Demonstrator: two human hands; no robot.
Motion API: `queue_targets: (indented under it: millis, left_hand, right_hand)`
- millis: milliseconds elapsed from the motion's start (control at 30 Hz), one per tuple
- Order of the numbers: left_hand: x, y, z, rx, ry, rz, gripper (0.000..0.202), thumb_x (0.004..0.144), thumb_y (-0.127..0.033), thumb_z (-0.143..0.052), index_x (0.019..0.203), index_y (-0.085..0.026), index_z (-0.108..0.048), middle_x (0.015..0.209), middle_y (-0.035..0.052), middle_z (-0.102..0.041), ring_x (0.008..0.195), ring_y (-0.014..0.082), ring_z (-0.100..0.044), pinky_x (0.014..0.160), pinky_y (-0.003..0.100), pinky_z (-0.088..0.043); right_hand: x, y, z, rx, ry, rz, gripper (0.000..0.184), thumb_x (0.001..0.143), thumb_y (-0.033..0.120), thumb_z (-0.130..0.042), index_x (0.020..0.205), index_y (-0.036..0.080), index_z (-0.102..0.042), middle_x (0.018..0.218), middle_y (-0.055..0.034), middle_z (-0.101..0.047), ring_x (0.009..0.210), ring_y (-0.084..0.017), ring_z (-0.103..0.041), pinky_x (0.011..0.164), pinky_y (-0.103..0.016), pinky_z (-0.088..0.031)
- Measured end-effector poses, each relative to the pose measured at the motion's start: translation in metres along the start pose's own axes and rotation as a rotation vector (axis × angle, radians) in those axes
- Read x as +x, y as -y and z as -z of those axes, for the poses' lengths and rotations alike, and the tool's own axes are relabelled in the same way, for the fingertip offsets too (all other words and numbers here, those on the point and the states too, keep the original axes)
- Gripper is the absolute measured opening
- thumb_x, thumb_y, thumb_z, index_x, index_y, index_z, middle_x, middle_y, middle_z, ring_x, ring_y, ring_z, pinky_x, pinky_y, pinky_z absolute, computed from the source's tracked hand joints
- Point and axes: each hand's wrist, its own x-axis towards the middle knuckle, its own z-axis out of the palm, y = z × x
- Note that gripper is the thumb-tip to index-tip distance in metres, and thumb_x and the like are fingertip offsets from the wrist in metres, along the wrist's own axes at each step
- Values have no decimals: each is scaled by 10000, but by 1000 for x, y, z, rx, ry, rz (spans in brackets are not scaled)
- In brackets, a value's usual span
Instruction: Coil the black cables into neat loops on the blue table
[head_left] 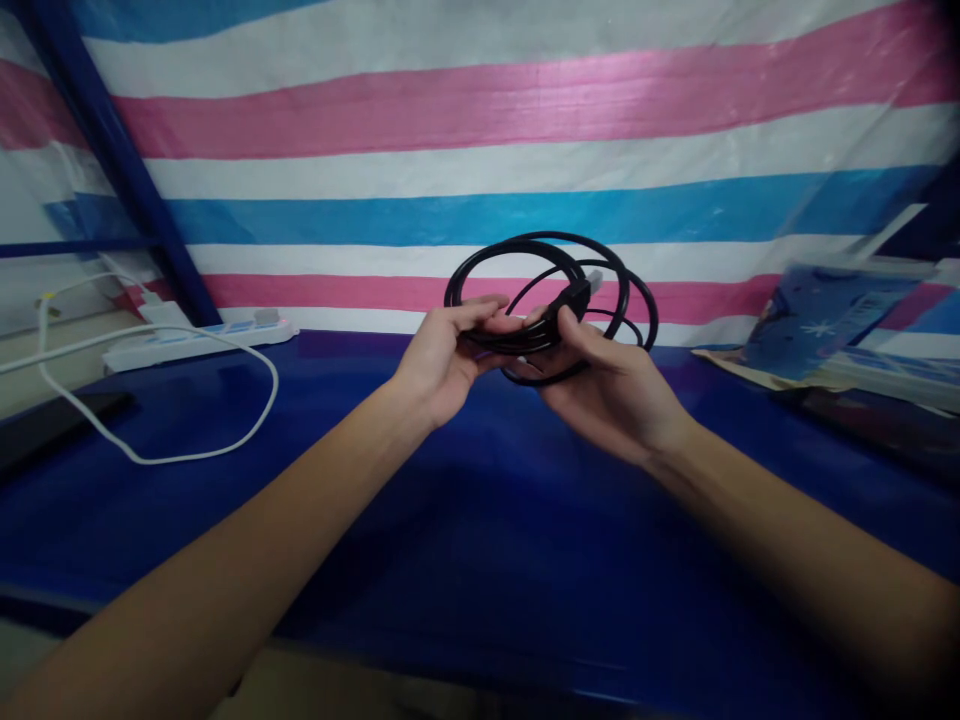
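Both hands hold a coiled black cable [624,290] above the blue table, its loops rising and fanning out behind the fingers. My left hand [448,360] is closed on the left side of the bundle. Under the thumb of my right hand [611,385] sits a black connector [571,300] with a pale tip, while the fingers curl beneath the loops. Part of the coil is hidden by the fingers.
On the left a white power strip [202,340] carries a plugged-in white charger, and a white cord [142,458] loops across the blue table [465,560]. A dark flat object [67,420] lies at far left. Blue packaging [806,315] and papers stand at right. Striped sheeting [450,120] hangs behind.
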Motion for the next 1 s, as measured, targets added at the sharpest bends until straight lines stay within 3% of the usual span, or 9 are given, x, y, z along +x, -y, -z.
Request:
queue_targets:
  millis: [100,200,300,400,533,633,800,900,1000]
  left_hand:
    - [-1,-7,1,13,-15,-10,125,737,-106,-583,640,-143,-512,412,-75,-366,456,69,-446,589,228,-446]
    - [-2,-9,3,170,2,29,121,723,-92,-589,659,-155,-507,399,-105,-243,357,40,-260,444,209,-341]
    - [-2,-7,6,426,106,11,89,723,-126,-611,756,-169,-541,466,-91,-318,340,36,-250,405,232,-283]
    - [1,-1,10,697,97,-144,151,733,-180,-620,874,-197,-567,517,-59,-418,367,68,-345,447,254,-314]
    - [4,8,18,1149,94,-506,219,764,-157,-568,969,-220,-615,633,-2,-544,556,134,-490,592,272,-341]
    - [5,12,23,1287,129,-619,263,774,-150,-553,1011,-242,-618,752,16,-608,686,164,-549,663,269,-346]
    - [10,15,24,1014,5,-361,147,848,-229,-420,857,-205,-565,596,-3,-563,415,116,-506,482,253,-328]
    - [12,20,22,743,-26,-168,217,886,-342,-381,925,-189,-532,571,9,-573,377,131,-518,453,263,-346]
    - [11,24,20,827,32,-173,214,861,-346,-467,820,-171,-582,564,42,-594,461,135,-530,520,265,-361]
  right_hand:
    - [0,8,3,104,-5,-72,235,924,342,-483,768,192,-574,599,37,-455,660,-112,-551,784,-304,-486]
    - [-1,13,10,62,3,-151,229,890,346,-559,730,193,-497,511,97,-262,415,-55,-317,605,-264,-486]
    - [-2,15,16,-79,24,-177,294,841,368,-626,693,203,-432,483,115,-226,373,-35,-160,399,-204,-339]
    - [-2,12,21,-222,40,-171,248,751,350,-717,810,205,-524,488,115,-306,367,-31,-204,349,-192,-249]
    - [0,7,26,-373,73,-265,252,683,214,-731,886,187,-584,526,98,-421,342,-23,-281,340,-197,-295]
    - [1,6,30,-429,86,-347,142,719,189,-673,829,177,-583,504,73,-481,332,-42,-346,382,-222,-385]
    - [3,-2,31,-399,24,-227,145,720,199,-697,819,142,-607,610,-9,-612,550,-107,-571,553,-238,-461]
    - [5,-8,30,-292,-89,-163,128,761,231,-672,817,154,-586,505,56,-499,458,-69,-456,573,-247,-465]
    - [5,-9,31,-235,-231,-196,128,803,273,-634,830,171,-562,431,123,-270,357,-42,-220,417,-219,-363]
